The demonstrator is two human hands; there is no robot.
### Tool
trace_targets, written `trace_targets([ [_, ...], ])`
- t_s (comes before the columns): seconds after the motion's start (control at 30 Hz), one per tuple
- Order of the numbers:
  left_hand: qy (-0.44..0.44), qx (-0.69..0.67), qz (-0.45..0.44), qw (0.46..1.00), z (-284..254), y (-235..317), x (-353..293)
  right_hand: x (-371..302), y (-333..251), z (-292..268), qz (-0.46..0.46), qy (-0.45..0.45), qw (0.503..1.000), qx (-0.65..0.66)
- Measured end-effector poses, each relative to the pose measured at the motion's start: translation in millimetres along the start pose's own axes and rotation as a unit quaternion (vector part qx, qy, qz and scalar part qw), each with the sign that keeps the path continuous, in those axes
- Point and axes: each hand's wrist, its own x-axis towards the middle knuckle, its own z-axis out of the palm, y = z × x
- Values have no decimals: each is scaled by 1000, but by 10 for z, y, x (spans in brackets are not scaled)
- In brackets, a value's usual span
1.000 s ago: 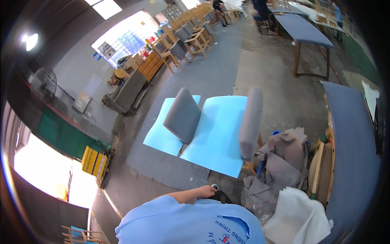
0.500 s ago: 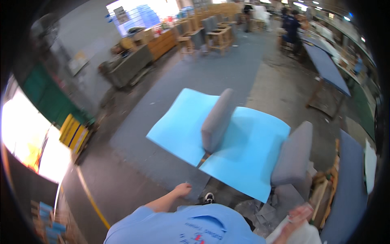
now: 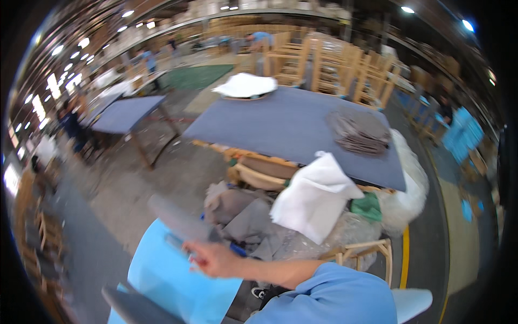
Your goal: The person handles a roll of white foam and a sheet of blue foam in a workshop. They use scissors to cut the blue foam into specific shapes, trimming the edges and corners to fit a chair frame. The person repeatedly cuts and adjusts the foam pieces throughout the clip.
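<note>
Reaching out to nine o'clock, the hand (image 3: 213,260) is blurry, so I cannot tell if it grips the grey cushion (image 3: 175,218) just above it. A blue sheet (image 3: 167,272) lies below. At two o'clock hangs white cloth (image 3: 315,197).

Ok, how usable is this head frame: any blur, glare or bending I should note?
Head view: motion blur smears the hand and the grey cushion by it; fisheye bends the grey table edges and blackens the corners; ceiling lights blow out into glare at upper left, with the far hall soft.
</note>
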Motion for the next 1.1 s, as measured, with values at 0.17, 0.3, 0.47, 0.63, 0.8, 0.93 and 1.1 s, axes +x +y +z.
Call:
trace_targets([
  [0.17, -65, -8, -79, 995, -176, 178, 197, -829, -20, 290, 112, -239, 964, 27],
  [0.3, -31, -149, -80, 985, -158, -16, 96, -1002, -141, 384, 170, -365, 914, 47],
  [0.47, -65, -76, -134, 986, -316, -291, -442, -909, -362, 682, 82, -380, 920, 55],
  [0.63, 47, -140, -163, 976, -973, -997, -1227, -1300, -991, 1918, 6, -499, 854, 150],
  [0.8, 168, -142, -250, 943, -1756, -1916, -2176, -2075, -1523, 3500, 39, -510, 855, 85],
  [0.93, 251, -202, -264, 909, -2458, -2401, -2645, -2165, -1057, 4832, 67, -415, 907, -15],
  [1.1, 271, -172, -276, 906, -3169, -2847, -2621, -1795, -689, 5619, -1, -382, 889, -252],
])
